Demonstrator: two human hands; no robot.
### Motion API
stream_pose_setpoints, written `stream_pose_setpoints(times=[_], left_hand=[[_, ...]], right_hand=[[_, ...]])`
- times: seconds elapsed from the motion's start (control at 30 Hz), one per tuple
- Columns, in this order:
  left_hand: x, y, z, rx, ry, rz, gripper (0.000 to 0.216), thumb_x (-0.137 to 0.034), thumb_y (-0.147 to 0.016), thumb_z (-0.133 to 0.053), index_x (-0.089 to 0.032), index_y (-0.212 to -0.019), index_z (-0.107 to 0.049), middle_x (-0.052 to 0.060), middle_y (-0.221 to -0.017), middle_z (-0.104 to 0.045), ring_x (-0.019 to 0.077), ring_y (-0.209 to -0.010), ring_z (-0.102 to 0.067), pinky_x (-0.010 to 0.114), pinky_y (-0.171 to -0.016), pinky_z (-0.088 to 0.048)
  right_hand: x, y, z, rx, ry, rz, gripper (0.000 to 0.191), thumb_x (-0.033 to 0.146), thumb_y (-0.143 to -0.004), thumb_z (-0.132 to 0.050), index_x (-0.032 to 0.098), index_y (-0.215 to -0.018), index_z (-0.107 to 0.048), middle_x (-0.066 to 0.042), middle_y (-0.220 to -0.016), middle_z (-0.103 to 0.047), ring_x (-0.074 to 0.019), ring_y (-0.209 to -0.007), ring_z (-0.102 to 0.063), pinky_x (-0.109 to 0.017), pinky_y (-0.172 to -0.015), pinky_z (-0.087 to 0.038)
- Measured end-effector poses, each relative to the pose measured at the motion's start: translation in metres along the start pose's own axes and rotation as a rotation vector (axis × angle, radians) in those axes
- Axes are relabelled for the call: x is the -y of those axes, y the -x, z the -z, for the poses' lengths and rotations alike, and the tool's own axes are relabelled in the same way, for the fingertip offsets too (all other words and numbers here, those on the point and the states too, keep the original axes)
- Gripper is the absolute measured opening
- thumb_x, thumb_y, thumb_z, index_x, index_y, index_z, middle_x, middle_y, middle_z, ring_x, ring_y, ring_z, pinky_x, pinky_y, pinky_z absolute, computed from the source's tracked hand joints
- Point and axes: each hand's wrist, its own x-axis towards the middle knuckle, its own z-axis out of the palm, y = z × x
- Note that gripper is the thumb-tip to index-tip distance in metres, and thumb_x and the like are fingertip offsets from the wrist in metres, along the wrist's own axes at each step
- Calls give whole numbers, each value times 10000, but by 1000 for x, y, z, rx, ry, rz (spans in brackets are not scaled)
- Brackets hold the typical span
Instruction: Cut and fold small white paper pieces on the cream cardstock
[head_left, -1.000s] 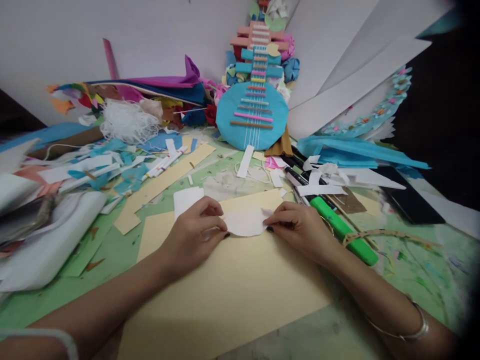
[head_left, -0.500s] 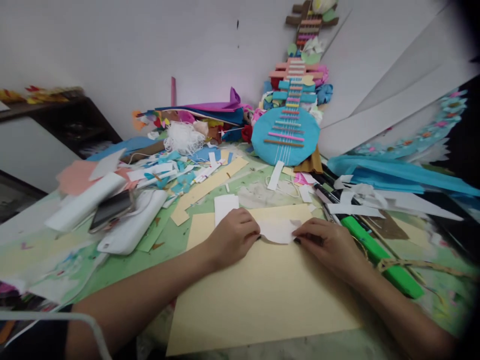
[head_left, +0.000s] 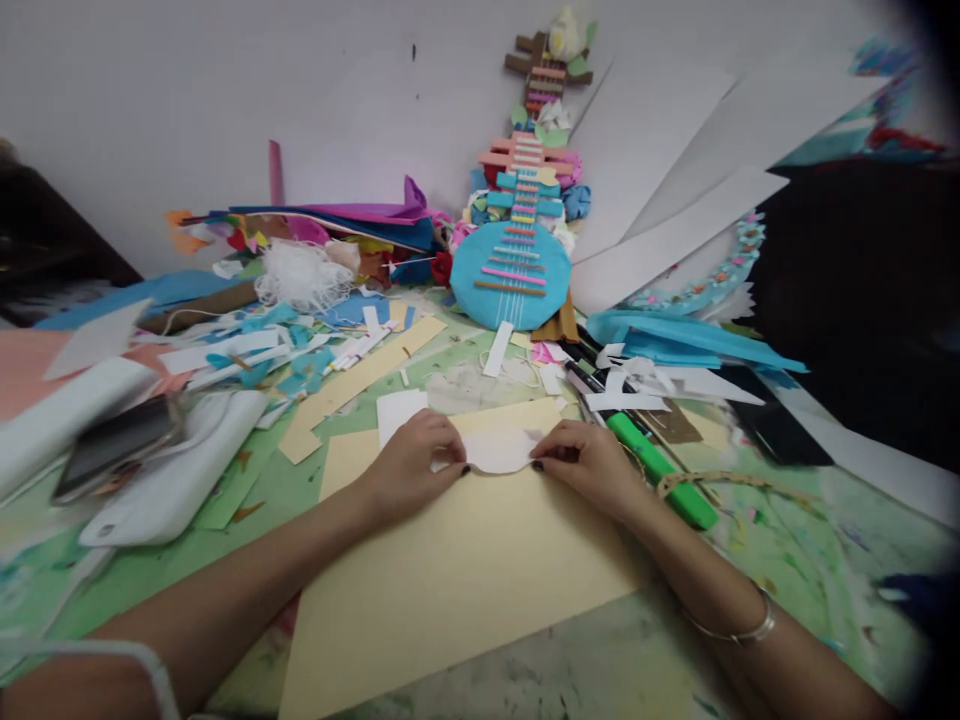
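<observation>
A small white paper cut-out (head_left: 495, 450) lies on a large cream sheet (head_left: 457, 580) in front of me. My left hand (head_left: 416, 460) pinches its left edge with curled fingers. My right hand (head_left: 589, 462) pinches its right edge, fingers closed too. Both hands rest on the cream sheet, a few centimetres apart. A bangle (head_left: 739, 630) sits on my right wrist.
A green marker (head_left: 660, 470) lies just right of my right hand, beside black pens (head_left: 592, 365). A blue paper guitar model (head_left: 514, 270) leans on the wall behind. Paper scraps and strips (head_left: 300, 350) litter the left; a phone on a white case (head_left: 142, 460) sits far left. White boards (head_left: 667, 230) lean right.
The view swung left and then back toward the right. Both hands stay on the white cut-out at the same spot on the cream sheet.
</observation>
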Motion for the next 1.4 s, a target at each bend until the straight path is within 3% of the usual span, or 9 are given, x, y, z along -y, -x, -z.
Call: stream_pose_setpoints(times=[0.17,0.7,0.87,1.03,1.4], left_hand=[[5,-2,1,64,18,12,64,-168,-737,-588,-194,-695,-629,29,-805,-641,184,-854,-540,324,-777,-432],[4,-3,3,101,6,32,43,-187,-739,-587,-196,-716,-622,27,-824,-634,183,-869,-529,330,-786,-432],[3,-2,3,86,-2,55,24,-204,-731,-592,-192,-749,-602,28,-827,-620,186,-858,-539,335,-772,-442],[1,-1,3,51,-32,129,139,-204,-707,-606,-191,-840,-571,24,-857,-592,179,-813,-542,316,-710,-444],[3,-1,2,85,-4,-40,39,-197,-766,-593,-200,-738,-620,29,-840,-628,190,-886,-522,326,-785,-425]], right_hand=[[-1,1,-2,-2,-18,14,163,85,-709,-629,193,-789,-719,-20,-759,-639,-119,-658,-557,-238,-616,-413],[-2,1,-2,21,-50,-20,118,90,-705,-642,182,-757,-694,-8,-713,-616,-107,-627,-528,-232,-582,-388],[0,1,-1,35,-60,-31,110,93,-706,-638,177,-753,-690,-13,-715,-619,-106,-624,-530,-231,-585,-399],[0,1,-1,35,-60,-51,106,96,-706,-639,180,-751,-686,-14,-720,-627,-107,-626,-534,-230,-580,-406],[-1,0,-2,34,-66,-44,107,96,-702,-636,173,-754,-687,-11,-710,-621,-105,-619,-527,-230,-578,-392]])
